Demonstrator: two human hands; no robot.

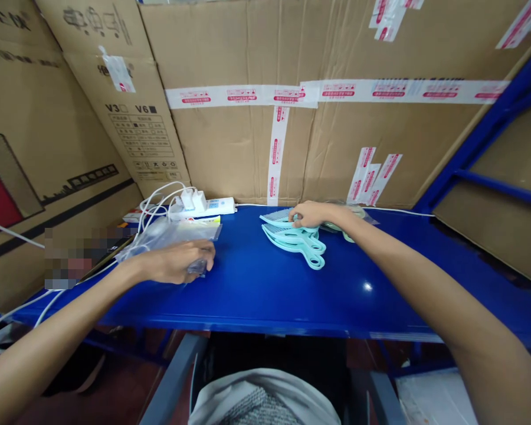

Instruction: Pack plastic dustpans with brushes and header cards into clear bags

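A small pile of light-blue combs [292, 239] with looped handles lies on the blue table [256, 295]. My right hand [312, 213] reaches onto the top of the pile, its fingers closed on the uppermost comb. To the left, my left hand [181, 260] is curled around a crumpled piece of clear plastic [197, 267], low over the table. Just behind that hand lies a flat clear plastic bag [159, 233]. Beyond my right wrist, partly covered by it, are a clear packet [358, 212] and something pale green.
A white power strip [219, 206] with plugged-in chargers and tangled white cables [148, 203] sits at the back left. Cardboard [230, 141] walls the back and left sides. A blue metal frame [482, 130] rises on the right. The table's front edge [265, 326] runs before my lap.
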